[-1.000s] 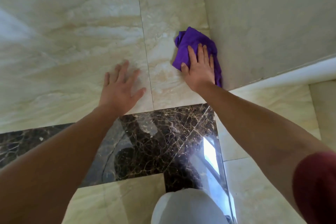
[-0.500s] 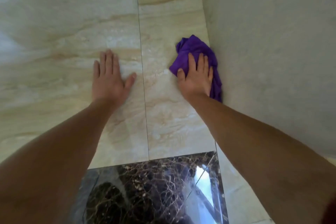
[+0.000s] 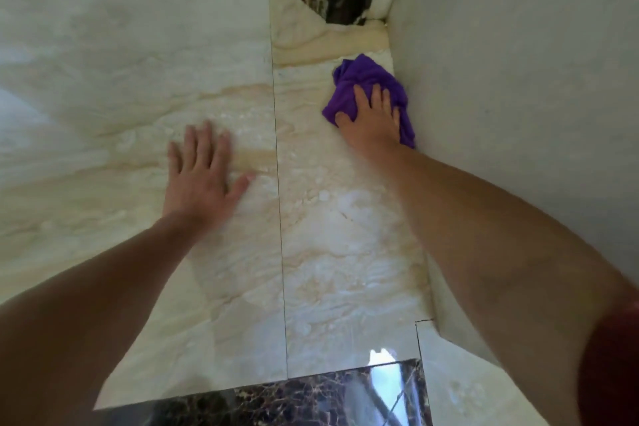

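The right hand [image 3: 372, 124] lies flat on the purple cloth [image 3: 367, 78], fingers straight, and presses it on the beige tile [image 3: 345, 225], right against the grey wall [image 3: 518, 86]. The left hand [image 3: 198, 180] rests flat on the tile, released, holding nothing.

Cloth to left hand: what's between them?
Head view: only bare cream tile, crossed by one grout line, between the cloth and the left hand.

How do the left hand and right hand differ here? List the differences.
The left hand lies flat on bare beige tile; the right hand presses a purple cloth. The left hand sits left of the tile seam; the right hand reaches farther, beside the grey wall. Both have fingers extended, palms down.
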Available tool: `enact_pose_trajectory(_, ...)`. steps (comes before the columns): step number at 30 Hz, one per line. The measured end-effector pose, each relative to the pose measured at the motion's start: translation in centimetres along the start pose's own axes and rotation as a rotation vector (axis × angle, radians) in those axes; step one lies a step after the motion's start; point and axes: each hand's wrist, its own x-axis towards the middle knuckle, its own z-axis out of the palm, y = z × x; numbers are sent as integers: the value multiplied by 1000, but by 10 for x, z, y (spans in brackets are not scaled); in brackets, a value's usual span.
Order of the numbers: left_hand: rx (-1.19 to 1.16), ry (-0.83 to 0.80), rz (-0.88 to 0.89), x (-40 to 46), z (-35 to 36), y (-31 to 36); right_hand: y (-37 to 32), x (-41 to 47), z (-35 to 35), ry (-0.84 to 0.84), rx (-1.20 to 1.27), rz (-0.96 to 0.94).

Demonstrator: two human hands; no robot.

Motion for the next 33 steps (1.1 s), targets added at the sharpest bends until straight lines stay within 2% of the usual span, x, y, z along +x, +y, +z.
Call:
enact_pose_trajectory(2,-23,27,-61,25,-1,-10,-5,20,-4,-40,-22,-10)
enact_pose_trajectory(6,2,46,-44,41,8,-12,-13,58,-17,-103,-14,14)
enact_pose_trajectory(17,21,84,-53,40,13,-16,-27,112,-23,8,-26,-18)
enact_pose_trajectory(24,44,98,-52,40,14,-16,-24,144,-34,116,57,-23)
enact_pose_trajectory(33,42,96,-64,39,11,-13,-26,117,-27,122,-4,-79)
